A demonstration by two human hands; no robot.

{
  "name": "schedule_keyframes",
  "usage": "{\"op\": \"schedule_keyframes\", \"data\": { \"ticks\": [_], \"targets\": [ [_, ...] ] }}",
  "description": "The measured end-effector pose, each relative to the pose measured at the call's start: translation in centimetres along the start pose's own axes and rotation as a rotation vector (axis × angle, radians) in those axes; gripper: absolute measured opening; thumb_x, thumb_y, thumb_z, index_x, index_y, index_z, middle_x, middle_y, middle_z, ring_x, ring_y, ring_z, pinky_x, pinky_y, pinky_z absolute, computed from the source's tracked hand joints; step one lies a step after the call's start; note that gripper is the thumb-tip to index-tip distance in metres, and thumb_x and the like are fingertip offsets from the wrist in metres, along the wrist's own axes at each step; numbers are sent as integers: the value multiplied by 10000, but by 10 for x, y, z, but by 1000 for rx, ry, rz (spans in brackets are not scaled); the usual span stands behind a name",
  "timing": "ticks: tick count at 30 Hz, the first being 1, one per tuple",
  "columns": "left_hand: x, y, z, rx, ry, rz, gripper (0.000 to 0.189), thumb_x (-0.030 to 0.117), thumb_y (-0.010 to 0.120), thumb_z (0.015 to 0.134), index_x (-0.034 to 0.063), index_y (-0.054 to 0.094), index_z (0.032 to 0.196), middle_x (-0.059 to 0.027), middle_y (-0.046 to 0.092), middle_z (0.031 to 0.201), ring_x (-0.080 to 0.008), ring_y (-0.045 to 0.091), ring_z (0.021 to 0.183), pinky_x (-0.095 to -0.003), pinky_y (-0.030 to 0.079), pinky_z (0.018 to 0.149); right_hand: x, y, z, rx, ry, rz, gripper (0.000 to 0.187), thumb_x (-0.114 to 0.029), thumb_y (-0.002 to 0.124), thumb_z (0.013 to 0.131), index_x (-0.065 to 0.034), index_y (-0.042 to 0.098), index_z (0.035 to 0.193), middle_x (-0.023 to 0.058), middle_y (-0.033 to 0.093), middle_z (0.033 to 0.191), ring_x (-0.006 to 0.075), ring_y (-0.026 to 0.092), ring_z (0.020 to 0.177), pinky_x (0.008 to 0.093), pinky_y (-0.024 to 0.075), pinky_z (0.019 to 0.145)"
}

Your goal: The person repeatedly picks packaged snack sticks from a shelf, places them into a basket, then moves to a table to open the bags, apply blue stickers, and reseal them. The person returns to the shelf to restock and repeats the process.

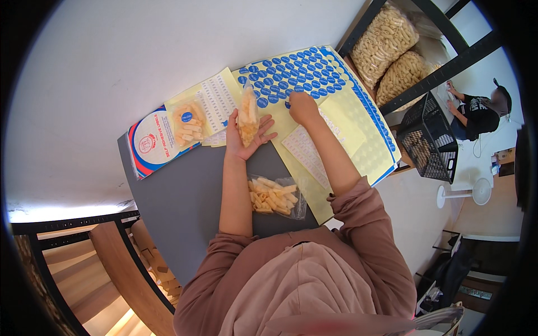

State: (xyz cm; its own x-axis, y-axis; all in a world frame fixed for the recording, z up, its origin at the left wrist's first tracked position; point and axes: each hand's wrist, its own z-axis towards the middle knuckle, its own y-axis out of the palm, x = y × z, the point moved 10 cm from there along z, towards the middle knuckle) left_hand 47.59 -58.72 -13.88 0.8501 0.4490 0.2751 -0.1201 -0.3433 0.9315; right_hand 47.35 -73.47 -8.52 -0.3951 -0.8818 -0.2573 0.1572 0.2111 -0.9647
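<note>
My left hand [249, 136] holds a small clear bag of pale snack tubes [249, 113] upright between thumb and palm, its other fingers spread. My right hand [301, 108] is bent over the lower edge of a sheet of round blue stickers [290, 71], fingertips at a blue sticker; whether it grips one is hidden. A second snack bag [188, 124] with a round blue sticker lies at the left on a pack of self-adhesive labels [147, 140]. Another snack bag [275, 196], with no blue sticker visible, lies close to my body, beside my left forearm.
Sheets of small white labels [216, 98] lie on the grey table [180, 201]; another label sheet [304, 153] is under my right forearm. Large bags of snacks [384, 42] stand on a black-framed rack at the upper right. Beyond are a black plastic crate [433, 138] and a seated person [479, 109].
</note>
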Motion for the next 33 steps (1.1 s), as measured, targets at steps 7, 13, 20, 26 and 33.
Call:
{"op": "schedule_keyframes", "data": {
  "ticks": [7,13,20,26,33],
  "targets": [
    [0,2,0,-1,3,1,608,505,310,857,97,276,1307,-294,241,1331,-424,265,1236,-603,270,948,3,6,2,-109,16,1,169,-54,508,740,5,579,882,204,601,892,358,588,861,411,485,735],
    [1,0,0,6,1,-22,576,497,319,857,69,334,1243,-299,241,1328,-428,263,1237,-604,271,946,0,6,3,-163,-13,11,170,-56,508,733,3,588,871,205,602,891,337,584,880,395,479,751],
    [1,1,-1,34,-1,-51,510,485,333,857,8,459,985,-312,242,1324,-433,258,1242,-609,275,941,2,7,2,-178,-56,59,156,-53,496,733,-26,607,840,174,614,877,317,582,868,391,465,751],
    [-2,-6,3,25,-23,-37,667,536,355,832,112,263,1338,-268,297,1303,-388,318,1210,-591,322,911,4,9,4,-176,-104,100,148,-75,488,745,-41,609,822,171,615,852,319,581,845,395,460,732],
    [1,0,0,31,-6,-75,503,490,353,851,4,467,915,-314,237,1323,-431,247,1248,-614,277,939,2,6,0,-199,-146,124,137,-100,498,751,-57,622,790,159,617,830,311,582,830,388,458,727]
  ]
}}
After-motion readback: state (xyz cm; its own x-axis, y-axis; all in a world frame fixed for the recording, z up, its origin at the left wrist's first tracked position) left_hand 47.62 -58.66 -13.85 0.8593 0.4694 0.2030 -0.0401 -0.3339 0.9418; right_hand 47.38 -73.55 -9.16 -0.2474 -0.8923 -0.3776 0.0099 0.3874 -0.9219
